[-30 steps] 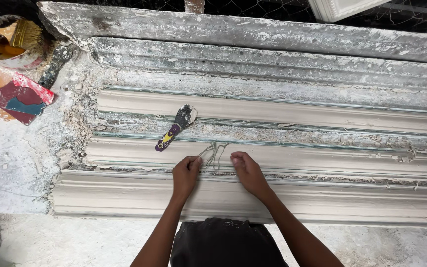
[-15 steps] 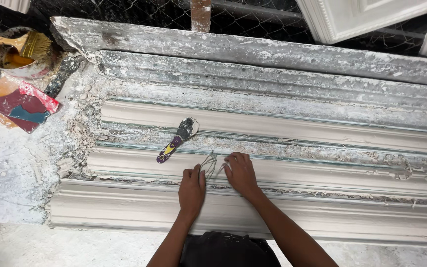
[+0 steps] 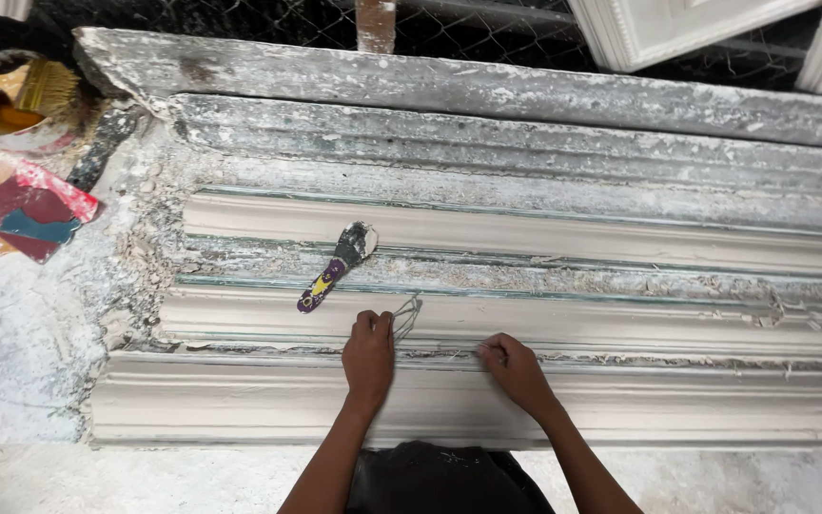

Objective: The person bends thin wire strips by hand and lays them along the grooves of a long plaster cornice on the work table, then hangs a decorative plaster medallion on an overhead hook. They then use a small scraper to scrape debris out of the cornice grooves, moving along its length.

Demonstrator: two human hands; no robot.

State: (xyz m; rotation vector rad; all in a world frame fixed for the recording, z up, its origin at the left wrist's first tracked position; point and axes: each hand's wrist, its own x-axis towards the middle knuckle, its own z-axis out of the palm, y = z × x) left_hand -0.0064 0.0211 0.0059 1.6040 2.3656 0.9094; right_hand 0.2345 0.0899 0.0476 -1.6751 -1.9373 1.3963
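While my left hand (image 3: 369, 354) pinches the fibre strands (image 3: 405, 316), the scraper (image 3: 336, 266) sits just beyond. Right hand (image 3: 514, 369), fingers curled together, presses the plaster moulding (image 3: 668, 405); open room rightward.

The left hand (image 3: 369, 354) covers whatever its fingers (image 3: 371, 322) press, so the near end of the thin fibre strands (image 3: 407, 314) is hidden. The right hand (image 3: 516, 369) hides its own fingertips against the plaster moulding (image 3: 620, 405). The moulding runs off the right edge. The paintbrush (image 3: 35, 88) is cut by the left edge; white frames (image 3: 677, 29) are cropped at the top.
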